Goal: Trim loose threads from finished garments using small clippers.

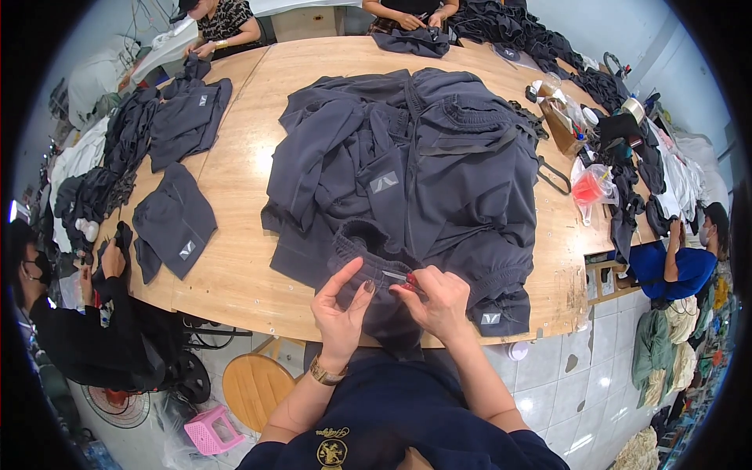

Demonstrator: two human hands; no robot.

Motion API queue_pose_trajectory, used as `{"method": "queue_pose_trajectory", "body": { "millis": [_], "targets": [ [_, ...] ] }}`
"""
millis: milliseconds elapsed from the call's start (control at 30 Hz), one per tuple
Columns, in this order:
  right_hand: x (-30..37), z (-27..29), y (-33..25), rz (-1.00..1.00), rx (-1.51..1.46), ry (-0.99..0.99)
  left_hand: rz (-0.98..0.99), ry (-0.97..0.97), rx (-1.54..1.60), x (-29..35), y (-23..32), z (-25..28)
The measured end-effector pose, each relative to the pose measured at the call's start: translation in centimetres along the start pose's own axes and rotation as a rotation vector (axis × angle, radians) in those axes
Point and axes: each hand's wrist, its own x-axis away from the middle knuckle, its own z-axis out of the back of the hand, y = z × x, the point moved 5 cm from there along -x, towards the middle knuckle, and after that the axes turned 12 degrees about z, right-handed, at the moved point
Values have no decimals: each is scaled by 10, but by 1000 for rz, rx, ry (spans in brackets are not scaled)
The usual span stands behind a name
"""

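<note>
My left hand (338, 309) lies against the gathered elastic waistband (368, 243) of a dark grey garment, its thumb and forefinger spread apart. Just right of it, the fingers of my right hand (435, 304) close round a small pointed metal tool (394, 275) with a red part, perhaps thread snips. The tool's tip points left, toward the waistband. Most of the tool is covered by my fingers. Under both hands spreads a pile of dark grey garments (478, 204). A pale grey patch (384, 183) shows on one of them.
The wooden table (243, 180) carries more dark grey garments (176, 219) at the left. A brown box (565, 129) and a plastic cup of red drink (589, 186) stand at the right. Co-workers sit around the table. A wooden stool (257, 388) stands below left.
</note>
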Motion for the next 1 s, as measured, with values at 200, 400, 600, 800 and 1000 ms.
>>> {"method": "queue_pose_trajectory", "body": {
  "millis": [200, 400, 600, 800, 1000],
  "targets": [
    [5, 0, 6, -175, -225, 70, -23, -12, -51, 2, 1, -2],
    [-1, -1, 0, -288, -474, 127, -72, -21, -166, 6, 6, -7],
    [-16, 4, -12, 240, -102, 17, -189, 26, -319, 8, 12, -7],
    [-16, 3, -18, 169, -269, 23, -184, 10, -381, 10, 17, -10],
    [7, -4, -20, -363, -930, 14, -53, 36, -230, 3, 8, -5]
  ]
}}
